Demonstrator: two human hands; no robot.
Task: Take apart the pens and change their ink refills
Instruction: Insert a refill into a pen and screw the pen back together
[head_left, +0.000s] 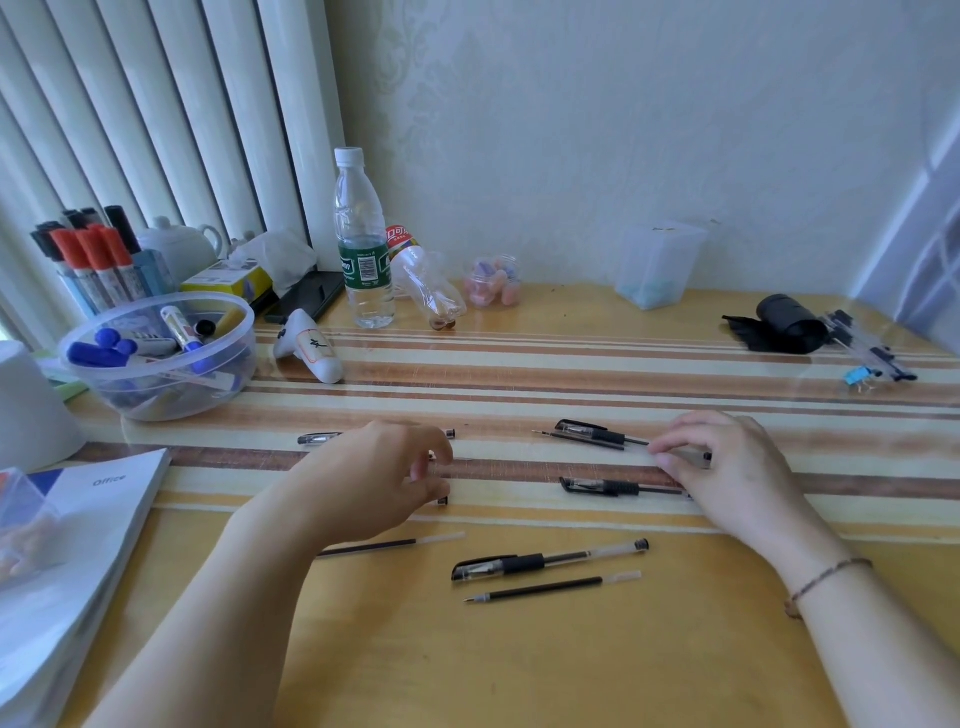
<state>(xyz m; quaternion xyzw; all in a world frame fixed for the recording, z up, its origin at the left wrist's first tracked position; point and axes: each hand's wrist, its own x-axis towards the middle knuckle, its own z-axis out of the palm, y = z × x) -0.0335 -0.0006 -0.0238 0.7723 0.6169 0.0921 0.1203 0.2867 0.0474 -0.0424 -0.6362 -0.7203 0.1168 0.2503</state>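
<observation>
My left hand (382, 475), fingers curled, pinches a small pen part I cannot identify. My right hand (727, 462) pinches a clear pen barrel (696, 457) against the table (519, 649). An assembled pen (550, 560) and loose refill (553, 588) lie nearer me.

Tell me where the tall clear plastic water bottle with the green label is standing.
The tall clear plastic water bottle with the green label stands upright at the table's back left, between the black phone and a crushed clear bottle.
</observation>
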